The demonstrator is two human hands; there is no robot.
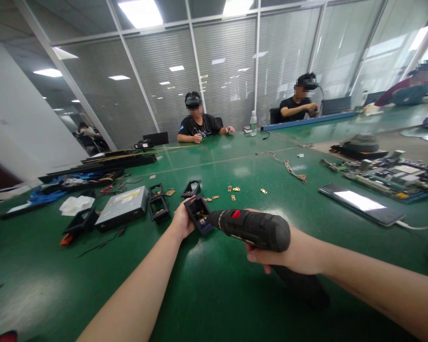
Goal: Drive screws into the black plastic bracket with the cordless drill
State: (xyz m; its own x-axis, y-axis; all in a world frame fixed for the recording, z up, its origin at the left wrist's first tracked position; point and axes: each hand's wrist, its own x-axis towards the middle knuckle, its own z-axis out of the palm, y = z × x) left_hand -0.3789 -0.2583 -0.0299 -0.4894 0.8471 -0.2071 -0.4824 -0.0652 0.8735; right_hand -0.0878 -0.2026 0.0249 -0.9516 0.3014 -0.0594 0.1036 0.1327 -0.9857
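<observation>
My left hand [183, 221] is closed around the left side of a black open-fronted box [203, 229], tilted above the green table. Small brass-coloured parts show inside it. My right hand [271, 259] grips a black cordless drill [253, 229] with a red switch on top. The drill's nose points left at the box opening; whether its tip touches anything inside is hidden. Behind the box stands another black frame [191, 188], and two more, including a black frame [159, 209], sit to its left. Several small brass plates [233, 190] lie loose beyond the drill.
A silver disc drive [123, 207] and a white tissue [76, 205] are at the left. A phone [360, 204] with a white cable and circuit boards [399, 173] lie at the right. A coiled cord [296, 173] is farther back. Several people sit across the table.
</observation>
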